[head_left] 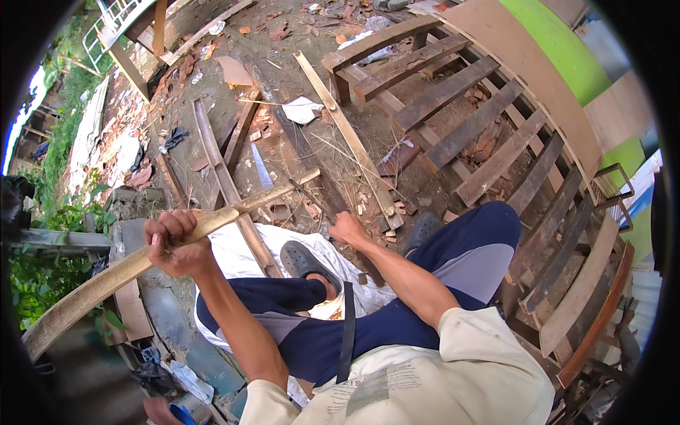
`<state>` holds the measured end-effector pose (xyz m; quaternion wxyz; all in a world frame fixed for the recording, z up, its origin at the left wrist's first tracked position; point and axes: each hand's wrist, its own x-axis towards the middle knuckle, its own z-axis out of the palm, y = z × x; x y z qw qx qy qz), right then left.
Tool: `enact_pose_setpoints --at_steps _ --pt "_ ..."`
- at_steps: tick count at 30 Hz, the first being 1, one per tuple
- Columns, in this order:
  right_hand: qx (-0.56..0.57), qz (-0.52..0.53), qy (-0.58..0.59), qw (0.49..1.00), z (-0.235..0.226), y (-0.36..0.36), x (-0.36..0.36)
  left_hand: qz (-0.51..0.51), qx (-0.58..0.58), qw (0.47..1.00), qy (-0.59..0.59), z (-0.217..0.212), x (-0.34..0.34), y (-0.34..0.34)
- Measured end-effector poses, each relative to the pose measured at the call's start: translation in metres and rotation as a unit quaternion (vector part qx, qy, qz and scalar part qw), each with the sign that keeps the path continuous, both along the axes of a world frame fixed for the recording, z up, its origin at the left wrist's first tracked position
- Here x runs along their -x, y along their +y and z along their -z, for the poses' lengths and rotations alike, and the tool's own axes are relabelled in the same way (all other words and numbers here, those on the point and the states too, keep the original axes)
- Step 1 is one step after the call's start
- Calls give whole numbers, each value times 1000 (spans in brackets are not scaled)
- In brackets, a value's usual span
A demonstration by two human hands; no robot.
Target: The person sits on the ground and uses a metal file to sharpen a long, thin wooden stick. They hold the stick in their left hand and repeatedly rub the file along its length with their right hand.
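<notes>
Ground: bare dirt yard (297, 152) strewn with brick bits, wood scraps and paper; green plants at the left edge.
Pallet: slatted wooden frame (482, 134) lies to the right, 1 green panel (559, 42) beyond it.
Left hand: left hand (173, 244) is clenched in a fist around a long split bamboo strip (106, 280).
Bamboo strip: runs from the lower left up to the middle of the yard, raised clear of the ground.
Right hand: right hand (348, 230) is closed near the strip's far end; whether it grips anything I cannot tell.
Legs: dark blue trousers, 2 dark clogs (301, 258), above a white sheet (234, 251).
</notes>
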<state>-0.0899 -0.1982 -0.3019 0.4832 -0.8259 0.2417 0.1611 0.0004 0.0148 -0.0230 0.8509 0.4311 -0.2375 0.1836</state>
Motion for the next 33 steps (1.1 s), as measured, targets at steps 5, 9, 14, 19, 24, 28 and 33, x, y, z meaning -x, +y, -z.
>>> enact_pose_setpoints --at_steps 5,9,14,19,24,28,33 --pt "-12 -45 -20 999 -77 25 12 -65 -8 998 19 2 1 3" --pt "-25 -62 -110 992 -114 34 20 -108 3 993 42 -16 7 -2" --pt "-72 -90 -57 992 -122 25 33 -125 -12 990 66 -35 10 -12" --pt "-32 -71 -64 995 -106 18 37 -126 -31 989 76 -31 -4 -18" --pt "-58 -83 -92 991 -135 33 38 -130 -32 987 90 -33 -18 -19" --pt "-94 -81 -131 984 -144 38 28 -107 -32 991 75 -32 -27 -11" --pt "3 1 67 998 14 -4 12 -28 -31 998 53 -30 -29 -18"
